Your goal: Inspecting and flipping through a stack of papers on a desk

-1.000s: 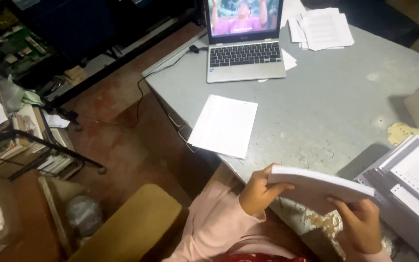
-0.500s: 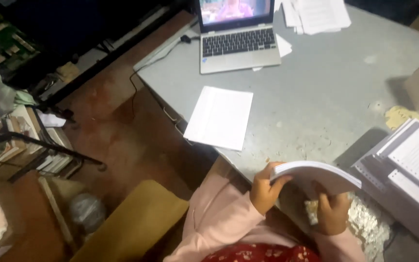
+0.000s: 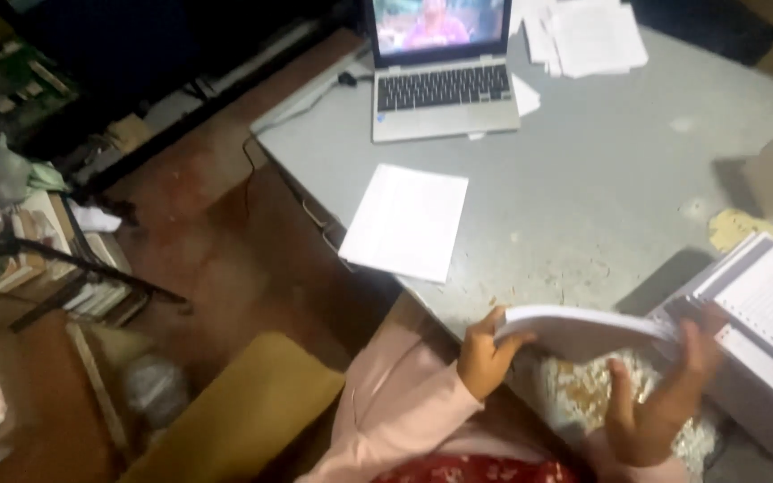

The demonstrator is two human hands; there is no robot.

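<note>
The left hand (image 3: 487,358) is clamped on one end of a thick, bent white paper stack (image 3: 583,329). The right hand (image 3: 659,398), fingers spread apart, props its other end at the near edge of the rough grey tabletop (image 3: 601,197).

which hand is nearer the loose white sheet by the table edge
Left. The left hand grips the paper stack just below the loose sheet; the right hand is farther right.
</note>
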